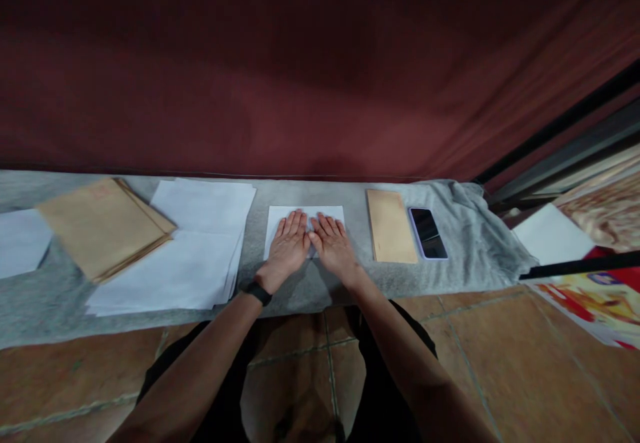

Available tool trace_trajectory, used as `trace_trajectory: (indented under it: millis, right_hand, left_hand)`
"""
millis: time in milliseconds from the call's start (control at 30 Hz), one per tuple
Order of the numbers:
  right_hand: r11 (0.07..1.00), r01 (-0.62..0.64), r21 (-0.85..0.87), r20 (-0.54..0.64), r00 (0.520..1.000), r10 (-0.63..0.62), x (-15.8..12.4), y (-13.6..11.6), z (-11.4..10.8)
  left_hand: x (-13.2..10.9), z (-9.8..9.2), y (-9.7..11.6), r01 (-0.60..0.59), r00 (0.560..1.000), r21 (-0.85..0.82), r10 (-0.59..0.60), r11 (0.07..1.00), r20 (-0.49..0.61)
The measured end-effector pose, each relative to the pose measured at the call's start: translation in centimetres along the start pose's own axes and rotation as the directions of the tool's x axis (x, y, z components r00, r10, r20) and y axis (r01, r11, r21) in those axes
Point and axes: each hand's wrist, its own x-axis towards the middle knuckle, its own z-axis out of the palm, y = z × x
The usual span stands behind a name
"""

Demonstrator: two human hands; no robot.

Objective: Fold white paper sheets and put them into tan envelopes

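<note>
A white sheet of paper (306, 211), which looks folded, lies on the grey cloth in front of me. My left hand (289, 243) rests flat on its left part, fingers stretched out and pointing away from me. Beside it, my right hand (332, 243) lies flat on the right part, with the two thumbs touching or nearly so. Both palms hide much of the paper's middle and near edge. To the right of my hands is a brown envelope (393, 226). On the left lies a stack of white paper sheets (205, 256).
Several brown envelopes (105, 226) overlap the white stack; another white sheet (23, 243) lies far left. A phone (428, 233) sits right of the single envelope. The grey cloth (475, 249) covers the narrow bench. Behind hangs a dark red curtain (320, 116). Colourful packaging (595, 303) stands right.
</note>
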Motion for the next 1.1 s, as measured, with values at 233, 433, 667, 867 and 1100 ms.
trace_trajectory:
  millis: [233,433,667,867,1100]
  right_hand:
    - [0.996,-0.091,-0.027,-0.062,0.994,0.089,0.5,0.9,0.1]
    - [0.983,-0.178,-0.047,-0.114,0.979,0.172,0.4,2.3,-0.3]
    - [0.912,-0.408,-0.041,-0.151,0.905,0.398,0.2,2.6,-2.8]
    - [0.866,-0.499,0.039,-0.052,0.864,0.5,0.3,2.6,-3.9]
    - [0.831,-0.495,0.254,0.058,0.865,0.498,1.2,3.6,-3.6]
  left_hand:
    - [1.2,-0.2,-1.2,0.159,0.987,0.077,-0.161,0.984,0.025]
    - [1.2,-0.6,-2.8,0.226,0.974,0.074,-0.225,0.971,-0.017]
    - [1.1,-0.3,-3.2,0.293,0.954,0.043,-0.289,0.955,-0.08]
    - [1.1,0.2,-3.1,0.298,0.946,0.015,-0.293,0.955,-0.14]
    - [1.1,0.2,-3.2,0.281,0.944,-0.069,-0.289,0.957,-0.157]
